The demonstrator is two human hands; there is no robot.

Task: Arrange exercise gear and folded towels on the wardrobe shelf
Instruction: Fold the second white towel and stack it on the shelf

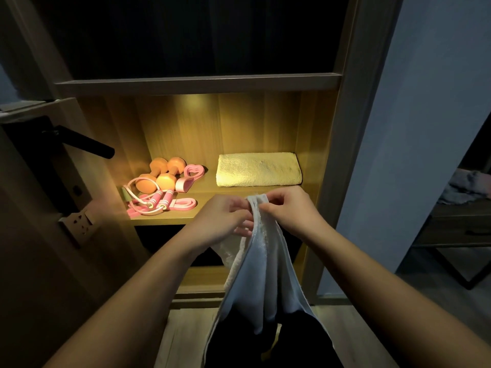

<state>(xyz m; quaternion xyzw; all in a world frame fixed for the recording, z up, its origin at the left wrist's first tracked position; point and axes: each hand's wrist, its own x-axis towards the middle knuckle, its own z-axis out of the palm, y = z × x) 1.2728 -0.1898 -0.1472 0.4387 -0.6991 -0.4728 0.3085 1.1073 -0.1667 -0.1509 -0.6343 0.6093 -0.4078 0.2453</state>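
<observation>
Both hands are up at centre frame, right in front of the lit wardrobe shelf (170, 221). The left hand (223, 221) and the right hand (291, 211) meet at the top of a white towel (265, 277), fingers curled in and pinching its bunched upper edge from either side, knuckles close together. All the rest of that towel hangs straight down below the grip in loose folds, trailing toward the bottom of the frame, in front of the shelf board. Just above the hands, on the right half of the shelf, a pale folded towel (259, 170) lies flat. On the left half sit two orange dumbbells (159, 173) side by side, with a pink jump rope (156, 204) coiled in front of them. A pink heart-shaped piece (190, 175) lies just beside them, possibly a grip trainer, though the light makes it hard to say. At the left of the frame a dark door handle (87, 146) juts out, with a wall socket (81, 221) below it.
</observation>
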